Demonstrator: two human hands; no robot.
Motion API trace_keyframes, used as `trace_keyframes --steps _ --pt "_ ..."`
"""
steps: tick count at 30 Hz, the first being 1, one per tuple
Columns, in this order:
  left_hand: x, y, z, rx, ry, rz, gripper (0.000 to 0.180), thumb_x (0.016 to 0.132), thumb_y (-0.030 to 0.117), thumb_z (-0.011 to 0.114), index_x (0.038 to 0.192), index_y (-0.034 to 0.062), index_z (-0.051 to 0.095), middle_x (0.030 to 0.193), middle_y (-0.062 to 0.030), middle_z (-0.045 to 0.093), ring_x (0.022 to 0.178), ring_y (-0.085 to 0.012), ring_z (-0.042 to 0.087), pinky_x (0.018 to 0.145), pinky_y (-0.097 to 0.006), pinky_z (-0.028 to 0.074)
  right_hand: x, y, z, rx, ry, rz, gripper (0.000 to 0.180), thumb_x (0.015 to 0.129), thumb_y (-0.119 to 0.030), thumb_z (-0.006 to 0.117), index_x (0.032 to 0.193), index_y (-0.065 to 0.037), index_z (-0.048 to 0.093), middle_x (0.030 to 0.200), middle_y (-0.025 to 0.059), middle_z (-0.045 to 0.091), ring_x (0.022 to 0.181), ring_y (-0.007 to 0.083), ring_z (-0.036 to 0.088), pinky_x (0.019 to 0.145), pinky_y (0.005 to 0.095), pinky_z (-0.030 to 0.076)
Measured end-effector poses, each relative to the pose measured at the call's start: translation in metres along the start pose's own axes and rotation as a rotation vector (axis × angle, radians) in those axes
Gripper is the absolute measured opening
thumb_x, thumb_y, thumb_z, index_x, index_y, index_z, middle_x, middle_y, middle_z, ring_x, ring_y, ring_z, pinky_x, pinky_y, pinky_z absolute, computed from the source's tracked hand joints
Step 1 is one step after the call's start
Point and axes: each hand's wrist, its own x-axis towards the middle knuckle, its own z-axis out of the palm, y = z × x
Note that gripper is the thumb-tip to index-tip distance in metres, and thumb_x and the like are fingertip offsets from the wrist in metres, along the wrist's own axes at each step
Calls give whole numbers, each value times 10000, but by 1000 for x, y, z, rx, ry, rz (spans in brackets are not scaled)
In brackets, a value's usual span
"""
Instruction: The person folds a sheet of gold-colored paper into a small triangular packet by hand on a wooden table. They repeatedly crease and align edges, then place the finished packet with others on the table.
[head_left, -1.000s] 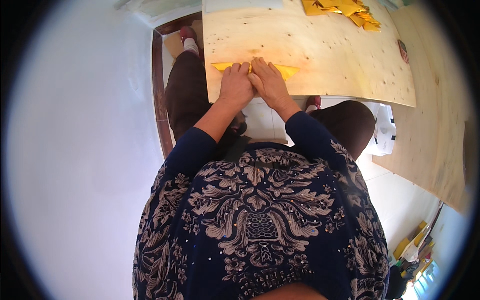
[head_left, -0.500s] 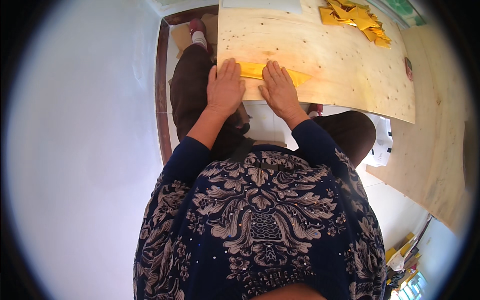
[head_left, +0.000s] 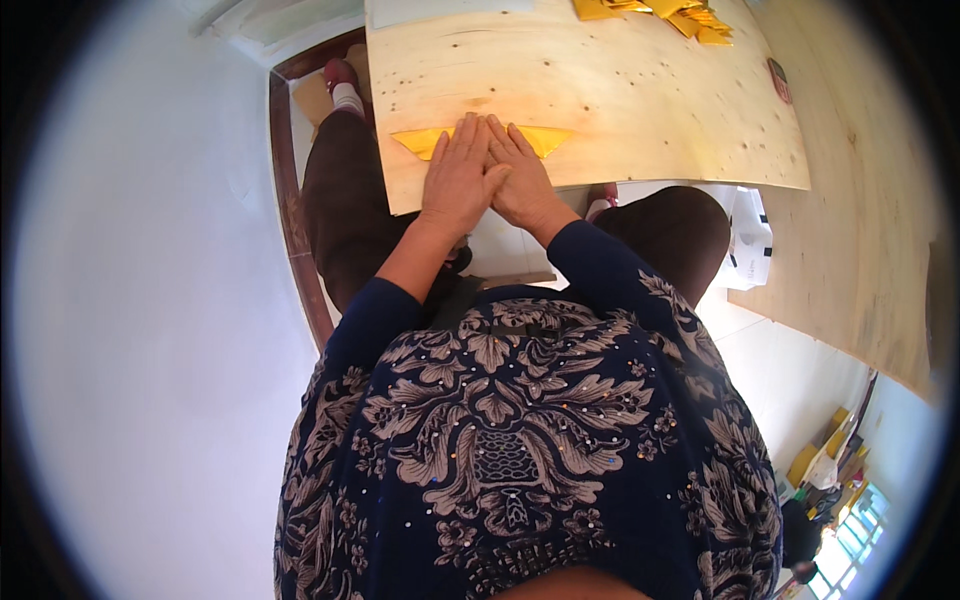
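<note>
Board: you sit at a pale, flat plywood board (head_left: 620, 100) with a smooth face, fine grain and small dark knots; its straight edges bend in the fisheye view.
Sheet: a thin, glossy yellow-gold paper sheet (head_left: 545, 138), folded into a long shape with pointed ends, lies near the board's near edge, toward its left corner.
Left hand: your left hand (head_left: 460, 180) lies flat and spread, palm down, pressing the left half of the sheet; only the pointed left tip shows beyond your fingers.
Right hand: your right hand (head_left: 522, 180) is flat and open too, fingers together, touching the left hand at the thumb side and covering the sheet's middle.
Hidden: the sheet's centre and its creases lie under both palms, so you cannot tell how many layers it has.
Pile: a loose heap of yellow-gold paper pieces (head_left: 660, 14) sits at the board's far edge, cut off by the top of the view.
Clothing: your dark blue patterned top (head_left: 520, 450), dotted with small shiny studs, fills the lower view and hides your lap.
Far right: a small round dark object (head_left: 779, 80) by the board's right edge is too small to make out.
</note>
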Motion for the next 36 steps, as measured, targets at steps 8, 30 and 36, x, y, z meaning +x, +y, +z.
trace_keyframes --steps 8,30,36 --pt "-6 -9 9 179 -13 45 686 960 462 478 1479 35 342 1548 -166 305 1447 -285 261 1184 -420 166 -35 17 -29 -256 -81 68 668 921 -469 513 1401 -8 454 1504 174 381 1442 296 275 1178 474 167" --pt "-40 -64 -38 463 73 -201 602 963 391 465 1436 25 407 1532 -132 354 1452 -242 258 1172 -531 105 5 3 -17 -271 -105 0 652 962 -447 497 1410 18 409 1502 200 359 1420 323 299 1157 469 218" --pt "-30 -43 -38 324 129 -36 669 950 437 498 1450 10 374 1518 -151 360 1440 -293 267 1178 -499 125 3 4 -14 -281 -71 -9 665 932 -430 536 1405 23 420 1504 198 360 1427 319 295 1162 477 206"
